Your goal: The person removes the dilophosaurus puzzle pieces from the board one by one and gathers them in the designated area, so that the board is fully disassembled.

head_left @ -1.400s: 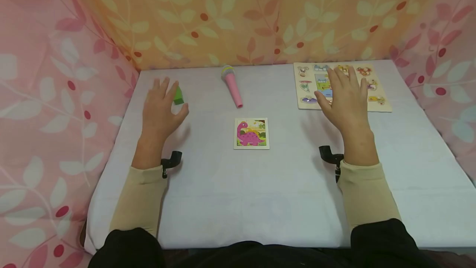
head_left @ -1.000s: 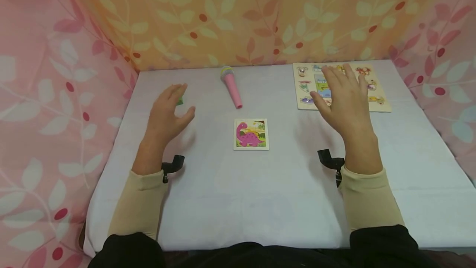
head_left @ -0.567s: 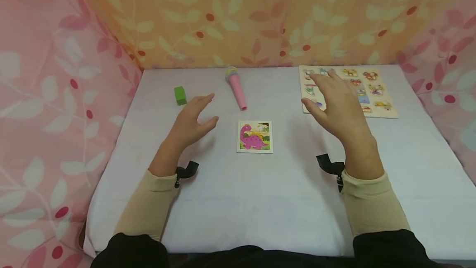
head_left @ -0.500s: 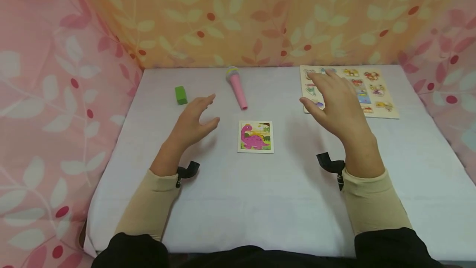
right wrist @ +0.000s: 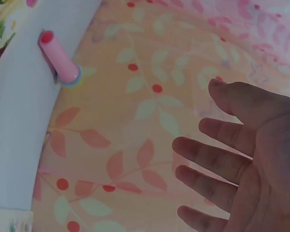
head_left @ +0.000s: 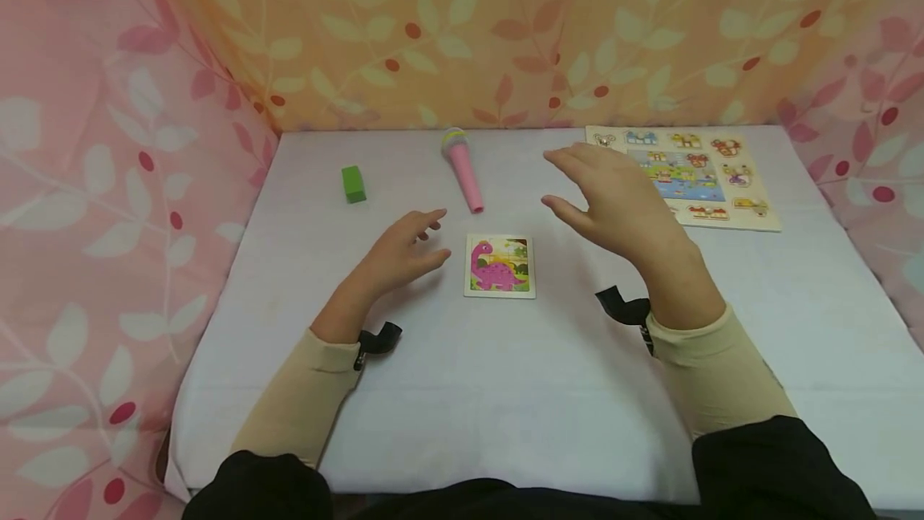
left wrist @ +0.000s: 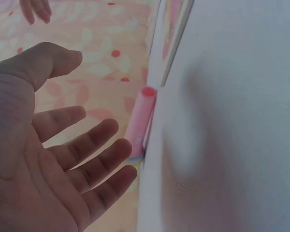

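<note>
A small square dinosaur puzzle (head_left: 498, 266) lies flat in the middle of the white table. Just left of it hovers my left hand (head_left: 400, 257), thumb and fingers spread, holding nothing. My right hand (head_left: 617, 199) is raised above the table to the puzzle's upper right, its fingers extended and nothing in them. In the left wrist view the left palm (left wrist: 34, 179) shows bare, and so does the right palm (right wrist: 270, 174) in the right wrist view. Behind the puzzle lies a pink toy microphone (head_left: 464, 173), apart from both hands.
A green block (head_left: 354, 184) lies at the back left. At the back right is a wooden peg puzzle board (head_left: 751, 197), partly covered from view by the right hand. Floral curtains (head_left: 404, 30) stand along the back and both sides of the table (head_left: 491, 400).
My left hand has moved right from beside the green block to near the dinosaur puzzle, uncovering the block. My right hand has shifted left, away from the peg board. The objects stay put.
</note>
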Motion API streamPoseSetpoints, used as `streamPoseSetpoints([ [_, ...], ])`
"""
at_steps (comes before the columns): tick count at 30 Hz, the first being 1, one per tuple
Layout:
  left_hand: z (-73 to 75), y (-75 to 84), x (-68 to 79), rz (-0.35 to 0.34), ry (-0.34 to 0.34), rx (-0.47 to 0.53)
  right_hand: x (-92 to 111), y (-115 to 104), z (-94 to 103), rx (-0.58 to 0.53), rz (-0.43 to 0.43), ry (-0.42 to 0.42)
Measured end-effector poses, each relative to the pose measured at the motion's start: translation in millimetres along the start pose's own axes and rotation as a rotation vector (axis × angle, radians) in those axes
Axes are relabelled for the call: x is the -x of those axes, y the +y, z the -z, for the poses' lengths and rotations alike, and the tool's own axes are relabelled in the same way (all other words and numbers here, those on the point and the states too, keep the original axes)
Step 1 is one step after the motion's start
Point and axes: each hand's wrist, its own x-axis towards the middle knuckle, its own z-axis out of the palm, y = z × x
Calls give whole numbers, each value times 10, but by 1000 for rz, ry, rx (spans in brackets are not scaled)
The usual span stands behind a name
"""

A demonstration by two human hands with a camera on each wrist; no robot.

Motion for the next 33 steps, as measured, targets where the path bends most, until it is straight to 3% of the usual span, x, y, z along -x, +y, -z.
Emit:
streamPoseSetpoints([
  [10, -199, -46, -26, 14, -96, 37, -207, -102, -277, -6, 69, -177],
  [16, -304, -64, -41, 34, -107, 24, -306, -238, -376, -12, 96, -200],
  [21, -371, -84, -41, 31, -111, -12, -387, -336, -503, 14, 40, -253],
  [33, -426, -102, -36, -59, -109, -130, -502, -410, -952, 16, -39, -494],
])
